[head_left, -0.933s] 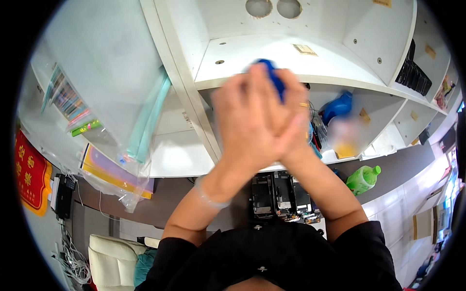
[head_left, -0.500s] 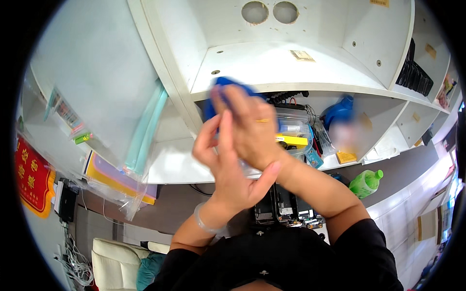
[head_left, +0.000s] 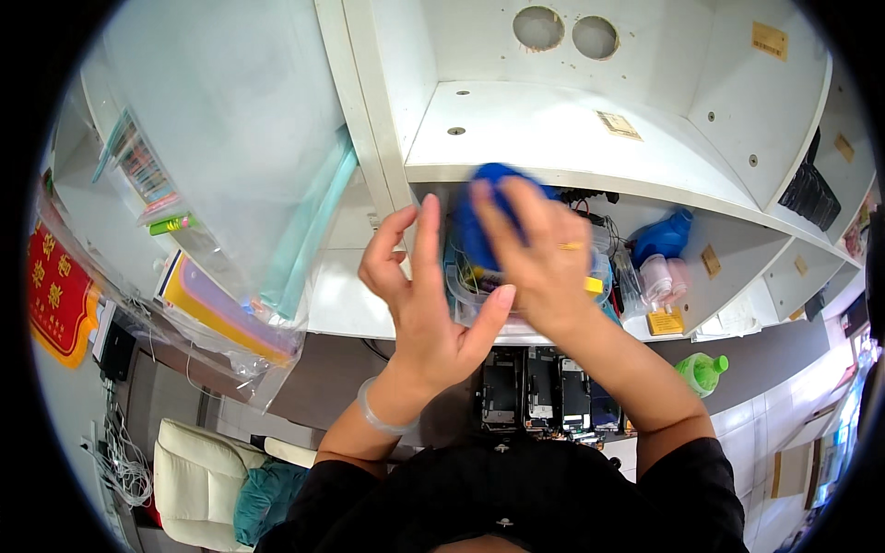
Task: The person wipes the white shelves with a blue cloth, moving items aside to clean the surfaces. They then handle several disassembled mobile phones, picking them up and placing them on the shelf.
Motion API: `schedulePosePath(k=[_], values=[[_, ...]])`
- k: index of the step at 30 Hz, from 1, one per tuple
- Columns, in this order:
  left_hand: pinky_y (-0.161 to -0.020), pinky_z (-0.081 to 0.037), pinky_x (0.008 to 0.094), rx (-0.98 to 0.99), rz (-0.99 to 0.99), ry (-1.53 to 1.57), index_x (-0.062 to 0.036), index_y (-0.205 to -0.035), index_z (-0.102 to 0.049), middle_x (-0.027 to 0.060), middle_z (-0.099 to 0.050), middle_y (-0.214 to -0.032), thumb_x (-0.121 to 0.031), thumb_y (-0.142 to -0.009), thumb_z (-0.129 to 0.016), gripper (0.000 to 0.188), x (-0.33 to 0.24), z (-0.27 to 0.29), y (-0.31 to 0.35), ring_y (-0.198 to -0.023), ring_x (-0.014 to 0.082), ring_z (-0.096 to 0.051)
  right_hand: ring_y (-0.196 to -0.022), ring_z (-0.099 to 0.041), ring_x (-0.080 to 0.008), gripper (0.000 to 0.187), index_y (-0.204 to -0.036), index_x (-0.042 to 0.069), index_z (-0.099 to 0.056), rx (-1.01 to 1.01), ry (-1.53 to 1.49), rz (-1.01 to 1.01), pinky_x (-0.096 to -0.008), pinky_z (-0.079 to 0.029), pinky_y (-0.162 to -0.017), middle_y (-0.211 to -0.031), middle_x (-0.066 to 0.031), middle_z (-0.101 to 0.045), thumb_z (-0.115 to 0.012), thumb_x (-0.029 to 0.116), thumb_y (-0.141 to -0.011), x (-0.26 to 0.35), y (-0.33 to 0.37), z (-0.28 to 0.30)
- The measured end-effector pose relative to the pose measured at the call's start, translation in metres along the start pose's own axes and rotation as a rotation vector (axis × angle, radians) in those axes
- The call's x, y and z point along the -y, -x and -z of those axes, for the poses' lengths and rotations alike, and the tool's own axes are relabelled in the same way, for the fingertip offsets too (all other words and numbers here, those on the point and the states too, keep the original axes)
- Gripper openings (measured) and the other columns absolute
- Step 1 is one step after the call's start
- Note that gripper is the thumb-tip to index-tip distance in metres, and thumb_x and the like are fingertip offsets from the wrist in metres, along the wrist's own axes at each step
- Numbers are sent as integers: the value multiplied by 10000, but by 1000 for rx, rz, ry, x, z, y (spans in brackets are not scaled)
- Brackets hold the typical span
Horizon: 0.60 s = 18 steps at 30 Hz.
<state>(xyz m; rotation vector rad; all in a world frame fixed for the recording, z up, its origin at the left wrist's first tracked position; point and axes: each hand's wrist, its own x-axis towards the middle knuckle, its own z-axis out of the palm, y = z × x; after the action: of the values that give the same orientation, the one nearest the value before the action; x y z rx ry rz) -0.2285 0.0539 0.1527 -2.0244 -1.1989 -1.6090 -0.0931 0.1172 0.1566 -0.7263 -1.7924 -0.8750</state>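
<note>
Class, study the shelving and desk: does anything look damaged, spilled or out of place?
Two things stand out. The back panel of the upper compartment has two round holes with ragged, chipped rims, as if roughly cut. On the desk, black devices lie with inner parts exposed. No spill shows.

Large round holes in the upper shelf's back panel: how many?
2: left hole, right hole, side by side above the right hand. Others may lie beyond the picture's top edge.
</note>
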Motion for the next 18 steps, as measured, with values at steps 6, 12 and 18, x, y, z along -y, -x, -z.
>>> schedulePosePath(k=[6,12,18], values=[[-874,-278,377,-41,39,-10,61,-1353,-309,218,-293,-1290,-310,-761,-665,784,5,7,-1,-1108,307,-273,-801,-485,-146,457,-1153,145,-614,40,-140,33,-285,-327,-611,-1193,36,-509,-552,175,-701,14,-17,-3],[-872,-277,381,-33,52,-23,58,-1353,-298,217,-302,-1282,-301,-768,-661,776,20,14,7,-1098,305,-277,-805,-524,-173,500,-1204,118,-586,37,55,-47,-311,-393,-717,-1190,-33,-522,-546,155,-707,-12,3,19],[-876,-283,381,-47,37,72,63,-1348,-306,219,-308,-1271,-280,-772,-649,753,5,8,1,-1091,308,-288,-774,-480,-137,427,-1113,135,-618,4,-180,49,-282,-337,-596,-1193,15,-505,-556,174,-693,32,-28,-15]])
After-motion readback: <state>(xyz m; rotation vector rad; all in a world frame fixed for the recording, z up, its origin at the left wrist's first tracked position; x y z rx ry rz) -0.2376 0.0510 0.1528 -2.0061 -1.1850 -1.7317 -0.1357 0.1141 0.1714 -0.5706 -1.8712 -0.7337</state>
